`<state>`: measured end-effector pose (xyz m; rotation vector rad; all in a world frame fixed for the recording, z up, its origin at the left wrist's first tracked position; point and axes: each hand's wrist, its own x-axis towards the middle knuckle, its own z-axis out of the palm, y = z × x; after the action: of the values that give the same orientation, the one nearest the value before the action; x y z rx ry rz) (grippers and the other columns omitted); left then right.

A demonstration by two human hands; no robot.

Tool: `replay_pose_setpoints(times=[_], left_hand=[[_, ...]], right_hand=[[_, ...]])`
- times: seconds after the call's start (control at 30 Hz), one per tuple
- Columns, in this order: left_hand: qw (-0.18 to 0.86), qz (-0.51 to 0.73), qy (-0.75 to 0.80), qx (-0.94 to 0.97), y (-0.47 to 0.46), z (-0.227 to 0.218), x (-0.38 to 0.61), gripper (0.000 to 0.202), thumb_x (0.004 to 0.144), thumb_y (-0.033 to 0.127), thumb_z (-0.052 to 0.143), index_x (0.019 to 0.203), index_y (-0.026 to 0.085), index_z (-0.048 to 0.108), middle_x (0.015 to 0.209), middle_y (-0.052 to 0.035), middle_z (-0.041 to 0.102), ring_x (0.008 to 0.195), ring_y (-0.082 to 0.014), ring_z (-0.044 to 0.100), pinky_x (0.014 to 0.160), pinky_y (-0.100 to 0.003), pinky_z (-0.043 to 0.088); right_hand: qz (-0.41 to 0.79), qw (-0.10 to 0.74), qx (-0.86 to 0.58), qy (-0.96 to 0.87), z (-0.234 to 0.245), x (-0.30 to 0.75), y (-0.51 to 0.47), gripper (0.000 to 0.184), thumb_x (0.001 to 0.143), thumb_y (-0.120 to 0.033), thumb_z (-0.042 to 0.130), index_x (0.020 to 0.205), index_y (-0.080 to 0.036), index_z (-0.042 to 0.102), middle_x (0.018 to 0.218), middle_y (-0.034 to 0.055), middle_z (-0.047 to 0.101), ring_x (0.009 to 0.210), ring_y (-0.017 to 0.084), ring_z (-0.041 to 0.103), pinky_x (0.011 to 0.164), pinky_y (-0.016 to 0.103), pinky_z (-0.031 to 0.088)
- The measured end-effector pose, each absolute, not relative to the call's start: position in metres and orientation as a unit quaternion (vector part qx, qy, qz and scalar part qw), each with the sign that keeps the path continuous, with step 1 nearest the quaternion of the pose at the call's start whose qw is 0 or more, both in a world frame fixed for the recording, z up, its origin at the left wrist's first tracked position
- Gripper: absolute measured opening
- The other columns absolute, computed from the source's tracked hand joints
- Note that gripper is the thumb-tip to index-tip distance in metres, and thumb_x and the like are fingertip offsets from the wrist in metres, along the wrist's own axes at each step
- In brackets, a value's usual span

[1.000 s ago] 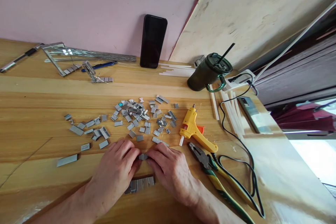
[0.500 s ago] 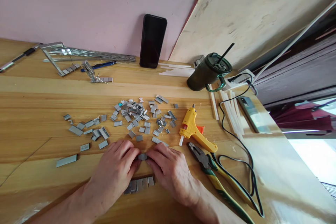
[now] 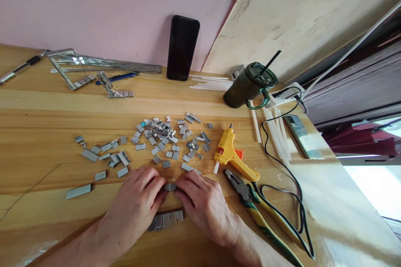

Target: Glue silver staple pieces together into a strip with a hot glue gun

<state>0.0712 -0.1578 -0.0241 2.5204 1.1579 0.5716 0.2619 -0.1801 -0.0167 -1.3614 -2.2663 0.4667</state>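
My left hand [image 3: 138, 204] and my right hand [image 3: 203, 202] rest on the wooden table [image 3: 40, 167], fingertips meeting. Between them they pinch a small grey staple block [image 3: 170, 187], pressing it from both sides. A row of joined staple blocks [image 3: 167, 219] lies on the table just below, between my wrists. Beyond my fingers, several loose grey staple pieces [image 3: 163, 137] are scattered over the table's middle. One longer staple strip [image 3: 78, 191] lies to the left of my left hand.
A yellow glue gun [image 3: 232, 154] and yellow-handled pliers [image 3: 250, 200] lie right of my right hand, with a black cable [image 3: 282, 167]. A dark cup with a straw [image 3: 249, 85], white glue sticks [image 3: 275, 129], a black phone [image 3: 182, 48] against the wall, and metal rods [image 3: 106, 64] are farther back.
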Motion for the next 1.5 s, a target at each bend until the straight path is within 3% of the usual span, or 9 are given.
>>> replay_pose_setpoints(times=[0.4, 0.53, 0.7, 0.8, 0.93, 1.1, 1.23, 1.37, 1.5], left_hand=[[0.135, 0.269, 0.397, 0.867, -0.156, -0.029, 0.069, 0.016, 0.096, 0.019, 0.044, 0.086, 0.019, 0.056, 0.076, -0.0017, 0.057, 0.069, -0.0188, 0.057, 0.061, -0.032, 0.050], [0.142, 0.315, 0.395, 0.851, -0.156, -0.029, 0.068, 0.015, 0.098, 0.028, 0.047, 0.090, 0.020, 0.057, 0.078, -0.0007, 0.058, 0.069, -0.0160, 0.059, 0.064, -0.028, 0.049], [0.137, 0.355, 0.408, 0.830, -0.158, -0.030, 0.067, 0.016, 0.098, 0.031, 0.048, 0.092, 0.020, 0.058, 0.080, -0.0008, 0.060, 0.072, -0.0134, 0.061, 0.067, -0.024, 0.049], [0.125, 0.378, 0.402, 0.825, -0.157, -0.027, 0.068, 0.017, 0.098, 0.031, 0.049, 0.088, 0.020, 0.059, 0.074, 0.0006, 0.061, 0.067, -0.0123, 0.062, 0.064, -0.023, 0.049], [0.111, 0.396, 0.399, 0.820, -0.155, -0.023, 0.068, 0.018, 0.097, 0.033, 0.051, 0.086, 0.021, 0.058, 0.067, 0.0033, 0.063, 0.060, -0.0117, 0.062, 0.061, -0.022, 0.049], [0.118, 0.400, 0.402, 0.815, -0.157, -0.022, 0.068, 0.016, 0.097, 0.033, 0.049, 0.088, 0.023, 0.057, 0.066, 0.0049, 0.066, 0.056, -0.0102, 0.062, 0.060, -0.022, 0.049], [0.135, 0.410, 0.412, 0.802, -0.156, -0.020, 0.069, 0.016, 0.097, 0.033, 0.050, 0.087, 0.023, 0.058, 0.065, 0.0049, 0.065, 0.055, -0.0102, 0.063, 0.057, -0.020, 0.050], [0.159, 0.428, 0.417, 0.786, -0.155, -0.015, 0.070, 0.014, 0.094, 0.030, 0.053, 0.082, 0.023, 0.059, 0.062, 0.0049, 0.063, 0.053, -0.0103, 0.062, 0.052, -0.019, 0.049], [0.189, 0.428, 0.422, 0.777, -0.156, -0.015, 0.068, 0.008, 0.092, 0.027, 0.055, 0.086, 0.024, 0.060, 0.062, 0.0049, 0.062, 0.054, -0.0113, 0.062, 0.051, -0.019, 0.049]], right_hand=[[0.144, 0.190, -0.522, -0.819, -0.006, 0.264, -0.181, 0.007, 0.085, -0.015, 0.062, 0.089, -0.017, 0.068, 0.077, 0.0034, 0.067, 0.060, 0.018, 0.065, 0.055, 0.027, 0.052], [0.087, 0.232, -0.571, -0.783, 0.012, 0.296, -0.170, 0.015, 0.091, -0.018, 0.054, 0.096, -0.017, 0.068, 0.085, 0.0068, 0.070, 0.076, 0.022, 0.068, 0.067, 0.031, 0.055], [0.107, 0.058, -0.742, -0.659, 0.027, 0.346, -0.153, 0.048, 0.084, -0.020, 0.056, 0.129, -0.005, 0.054, 0.129, 0.0205, 0.059, 0.120, 0.035, 0.055, 0.099, 0.050, 0.046], [0.142, 0.028, -0.749, -0.646, 0.025, 0.356, -0.150, 0.053, 0.082, -0.022, 0.056, 0.133, -0.007, 0.051, 0.132, 0.0206, 0.058, 0.122, 0.034, 0.055, 0.099, 0.050, 0.045], [0.143, 0.038, -0.745, -0.650, 0.016, 0.356, -0.147, 0.046, 0.079, -0.021, 0.056, 0.123, -0.011, 0.059, 0.124, 0.0178, 0.061, 0.113, 0.032, 0.060, 0.094, 0.045, 0.048], [0.129, 0.079, -0.745, -0.650, 0.017, 0.360, -0.141, 0.024, 0.076, -0.025, 0.055, 0.094, -0.016, 0.069, 0.099, 0.0121, 0.065, 0.094, 0.029, 0.064, 0.085, 0.042, 0.050], [0.147, 0.183, -0.737, -0.633, 0.039, 0.361, -0.156, 0.030, 0.079, -0.036, 0.054, 0.101, -0.020, 0.067, 0.108, 0.0101, 0.066, 0.093, 0.026, 0.065, 0.085, 0.039, 0.052], [0.403, 0.398, -0.623, -0.540, 0.051, 0.356, -0.180, 0.042, 0.075, -0.056, 0.064, 0.101, -0.024, 0.071, 0.099, 0.0100, 0.072, 0.087, 0.030, 0.067, 0.070, 0.038, 0.055], [0.592, 0.437, -0.509, -0.446, 0.043, 0.339, -0.191, 0.045, 0.079, -0.061, 0.059, 0.092, -0.020, 0.072, 0.093, 0.0130, 0.071, 0.085, 0.032, 0.067, 0.069, 0.041, 0.054]])
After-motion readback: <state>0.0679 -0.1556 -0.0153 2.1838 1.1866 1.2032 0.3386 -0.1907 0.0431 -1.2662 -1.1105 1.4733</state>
